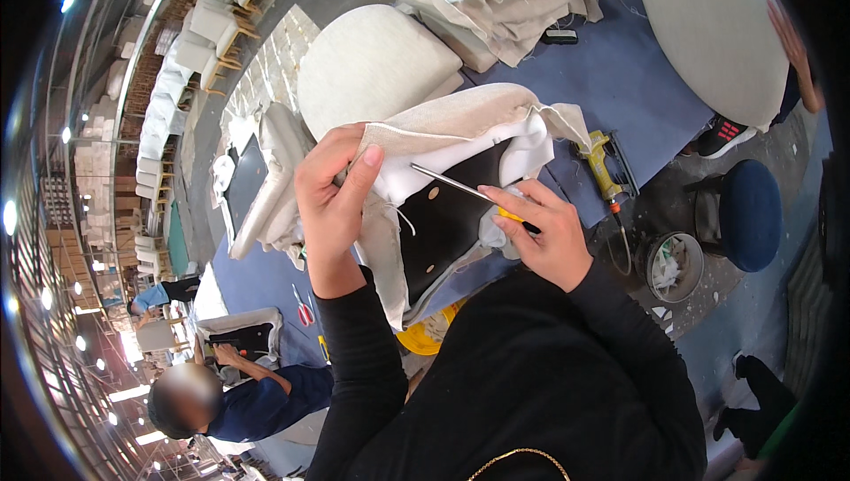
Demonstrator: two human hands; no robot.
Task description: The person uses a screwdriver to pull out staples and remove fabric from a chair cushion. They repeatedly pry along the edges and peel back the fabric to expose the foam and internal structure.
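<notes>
A chair cushion part in beige fabric (469,112) is in front of me, its underside turned up. White padding (529,146) shows along its rim, around a black panel (440,228) with round holes. My left hand (329,193) pinches the fabric edge at the left between thumb and fingers. Wrapped around the yellow handle of a screwdriver (450,180) is my right hand (547,235). The metal shaft points left across the cushion, its tip over the white padding, close to the left hand; whether it touches cannot be told.
A yellow-green staple gun (605,171) with a hose lies on the blue table (611,82) at right. Beyond are more upholstered pieces (376,60). A scrap bucket (673,267) and blue stool (751,215) stand right. Red-handled scissors (305,311) lie left, near a co-worker (257,401).
</notes>
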